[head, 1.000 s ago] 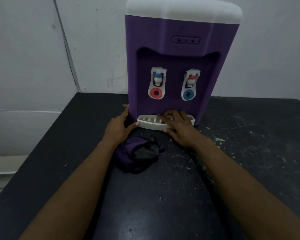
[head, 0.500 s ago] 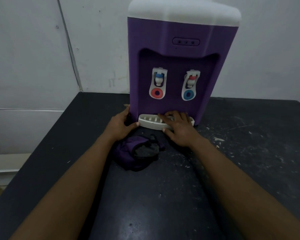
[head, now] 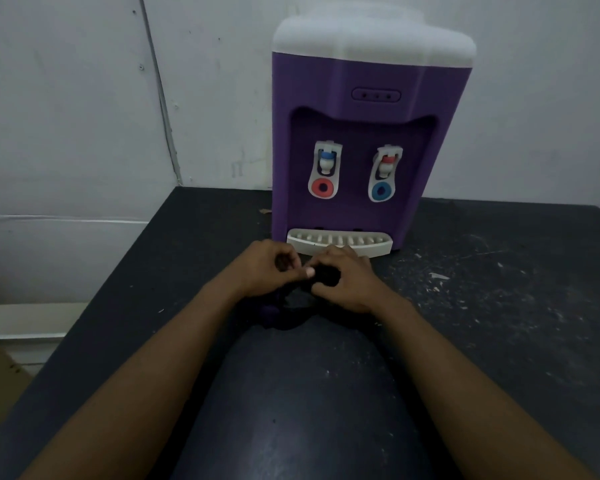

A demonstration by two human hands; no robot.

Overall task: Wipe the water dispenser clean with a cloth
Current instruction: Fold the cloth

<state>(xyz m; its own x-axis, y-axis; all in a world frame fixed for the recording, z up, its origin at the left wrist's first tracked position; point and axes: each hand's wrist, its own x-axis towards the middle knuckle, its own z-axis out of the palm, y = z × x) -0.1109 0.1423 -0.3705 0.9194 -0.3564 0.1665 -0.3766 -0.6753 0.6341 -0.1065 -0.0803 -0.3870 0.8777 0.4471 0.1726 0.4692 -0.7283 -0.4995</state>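
Water dispenser [head: 371, 81]: purple with a white top [head: 371, 32]. It stands up straight at the back of the bench [head: 499, 306], close to the wall [head: 66, 98].
Taps: two on the front, side by side. The blue-capped tap [head: 325, 161] has a red ring under it. The red-capped tap [head: 386, 164] has a blue ring under it.
Drip tray [head: 340, 241]: white with slots. It sticks out at the foot of the water dispenser.
Cloth [head: 323, 275]: dark, purple and black, all bunched up. It is just in front of the drip tray, between the two hands. Its lower part lies on the bench under the left wrist.
Left hand [head: 264, 268]: fingers curled in, thumb on the cloth. It holds the left side of the cloth.
Right hand [head: 347, 282]: fingers curled round the right side of the cloth. It is very near the drip tray's front edge. I cannot tell if it touches the tray.
Bench: dark, with pale scratches and small white bits on the right side.
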